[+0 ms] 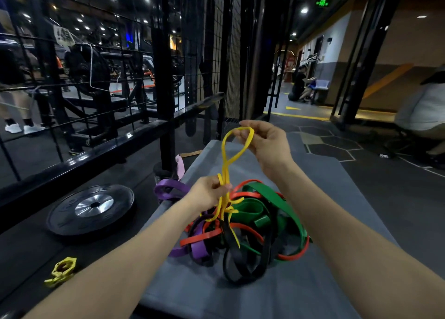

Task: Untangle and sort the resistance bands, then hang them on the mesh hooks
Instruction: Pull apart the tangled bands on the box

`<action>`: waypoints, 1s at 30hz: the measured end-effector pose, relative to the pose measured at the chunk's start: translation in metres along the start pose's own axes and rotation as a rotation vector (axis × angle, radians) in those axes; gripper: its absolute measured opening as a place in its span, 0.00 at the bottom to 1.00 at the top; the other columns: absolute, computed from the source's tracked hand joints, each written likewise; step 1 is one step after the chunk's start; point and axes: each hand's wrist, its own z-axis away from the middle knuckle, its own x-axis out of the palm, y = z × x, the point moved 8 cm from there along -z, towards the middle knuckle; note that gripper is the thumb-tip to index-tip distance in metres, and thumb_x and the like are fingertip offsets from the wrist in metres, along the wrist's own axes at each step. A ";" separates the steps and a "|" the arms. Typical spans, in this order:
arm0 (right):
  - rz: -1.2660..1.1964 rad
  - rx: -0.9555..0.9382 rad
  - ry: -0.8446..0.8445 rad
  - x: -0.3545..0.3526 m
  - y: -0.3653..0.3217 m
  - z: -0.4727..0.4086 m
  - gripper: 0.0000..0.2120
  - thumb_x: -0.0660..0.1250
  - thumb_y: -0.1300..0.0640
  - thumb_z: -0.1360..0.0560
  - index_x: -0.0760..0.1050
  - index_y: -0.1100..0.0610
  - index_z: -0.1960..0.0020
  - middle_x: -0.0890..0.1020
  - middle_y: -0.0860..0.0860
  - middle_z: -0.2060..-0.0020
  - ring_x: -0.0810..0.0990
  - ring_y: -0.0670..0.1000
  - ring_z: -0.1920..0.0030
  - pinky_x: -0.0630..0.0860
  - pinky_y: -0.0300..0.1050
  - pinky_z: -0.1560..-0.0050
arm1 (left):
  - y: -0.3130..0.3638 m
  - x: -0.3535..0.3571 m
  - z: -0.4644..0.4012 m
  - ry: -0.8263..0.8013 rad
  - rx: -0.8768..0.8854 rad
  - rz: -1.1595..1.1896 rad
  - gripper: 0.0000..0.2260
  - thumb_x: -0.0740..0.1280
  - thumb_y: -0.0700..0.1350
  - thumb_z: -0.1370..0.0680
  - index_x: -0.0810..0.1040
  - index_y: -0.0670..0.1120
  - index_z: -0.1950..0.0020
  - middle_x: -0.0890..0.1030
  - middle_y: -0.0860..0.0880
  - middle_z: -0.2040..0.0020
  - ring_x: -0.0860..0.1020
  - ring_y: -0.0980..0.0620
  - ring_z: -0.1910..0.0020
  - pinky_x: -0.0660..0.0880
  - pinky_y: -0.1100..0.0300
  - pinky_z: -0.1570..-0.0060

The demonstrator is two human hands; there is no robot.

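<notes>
A tangled heap of resistance bands [250, 224] lies on a grey mat [313, 294]: green, red, purple and black loops knotted together. A thin yellow band [225, 155] rises out of the heap. My right hand [267, 143] pinches its top loop, lifted above the mat. My left hand [209, 193] grips the same yellow band lower down, just above the pile, where it stays caught among the others. A black wire mesh panel [228, 54] stands behind the mat; no hooks can be made out on it.
A black weight plate [91, 208] lies on the floor to the left, with a yellow barbell collar [62, 270] nearer me. A black steel rack frame [166, 78] stands behind it. A person sits at the right edge [423, 107]; another crouches far back.
</notes>
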 end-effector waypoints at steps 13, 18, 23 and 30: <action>0.755 0.286 -0.343 0.032 0.147 0.048 0.09 0.74 0.55 0.31 0.81 0.60 0.56 0.77 0.48 0.70 0.73 0.41 0.69 0.66 0.33 0.71 | 0.009 -0.050 0.004 0.099 -0.133 0.500 0.08 0.63 0.47 0.21 0.79 0.46 0.55 0.80 0.51 0.57 0.73 0.53 0.57 0.77 0.65 0.64; 0.715 0.274 -0.239 0.025 0.144 0.039 0.14 0.71 0.57 0.28 0.72 0.53 0.71 0.74 0.50 0.73 0.69 0.44 0.72 0.69 0.40 0.65 | 0.000 -0.069 0.002 0.137 -0.126 0.382 0.07 0.62 0.45 0.21 0.79 0.46 0.54 0.82 0.49 0.57 0.79 0.54 0.58 0.77 0.66 0.68; 0.673 0.105 -0.014 -0.018 0.082 0.005 0.15 0.68 0.57 0.26 0.71 0.52 0.70 0.75 0.48 0.76 0.74 0.45 0.75 0.75 0.45 0.63 | -0.016 -0.085 -0.004 0.178 -0.147 0.003 0.09 0.64 0.46 0.22 0.79 0.44 0.58 0.79 0.43 0.58 0.74 0.47 0.60 0.72 0.61 0.65; 0.654 -0.009 0.168 -0.054 0.015 -0.013 0.11 0.65 0.59 0.24 0.72 0.58 0.64 0.79 0.52 0.71 0.78 0.51 0.68 0.74 0.44 0.62 | -0.010 -0.071 -0.010 0.166 -0.099 -0.152 0.12 0.67 0.47 0.24 0.75 0.40 0.63 0.70 0.45 0.63 0.63 0.50 0.73 0.64 0.58 0.66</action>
